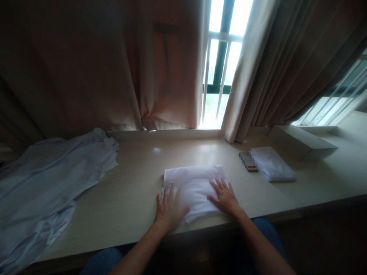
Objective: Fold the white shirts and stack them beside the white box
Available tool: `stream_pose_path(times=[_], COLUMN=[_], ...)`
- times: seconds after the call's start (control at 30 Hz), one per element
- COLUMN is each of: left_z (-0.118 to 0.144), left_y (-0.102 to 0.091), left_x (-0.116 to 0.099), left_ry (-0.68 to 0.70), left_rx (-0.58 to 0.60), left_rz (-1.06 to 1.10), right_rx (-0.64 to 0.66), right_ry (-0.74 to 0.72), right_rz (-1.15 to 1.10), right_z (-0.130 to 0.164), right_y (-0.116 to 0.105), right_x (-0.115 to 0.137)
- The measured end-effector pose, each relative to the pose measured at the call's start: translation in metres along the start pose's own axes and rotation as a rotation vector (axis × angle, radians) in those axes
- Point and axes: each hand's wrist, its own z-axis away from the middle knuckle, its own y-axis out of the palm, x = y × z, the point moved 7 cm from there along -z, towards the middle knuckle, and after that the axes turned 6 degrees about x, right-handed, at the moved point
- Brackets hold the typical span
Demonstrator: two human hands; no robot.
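A folded white cloth garment (195,179) lies flat on the pale wooden desk (134,191), close to its front edge. My left hand (170,208) rests on the garment's left side with fingers spread, slightly blurred. On the right side, my right hand (225,196) lies flat with its fingers apart. Both palms press on the fabric and neither hand grips it. The kind of garment cannot be made out from its folded shape.
Loose white garments (51,183) are heaped at the left. To the right lie a phone-like dark object (249,162), blurred out, and another folded white cloth (272,164). A pale box-shaped block (304,141) stands at the back right. Curtains (172,76) hang behind the desk.
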Motion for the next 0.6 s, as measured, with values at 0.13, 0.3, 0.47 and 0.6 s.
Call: stream_pose_path(times=[0.13,0.3,0.47,0.6], left_z=[-0.0001,0.0004,0.0008,0.0005], left_y=[-0.0007,-0.0026,-0.0052,-0.0062], left_x=[-0.001,-0.001,-0.0015,-0.0025], left_ry=[0.003,-0.007,-0.007,-0.015], left_rx=[0.017,0.032,0.024,0.037], left_rz=[-0.002,0.013,0.025,0.028], right_rx=[-0.003,-0.004,0.013,0.002], right_ry=[0.001,0.006,0.019,0.008], right_rz=[-0.003,-0.012,-0.016,-0.018], right_z=[0.0004,-0.0003,-0.0015,-0.0016], right_y=[-0.0012,-0.0017,-0.0008,-0.0007], right_x=[0.0002,0.0006,-0.0003,-0.0005])
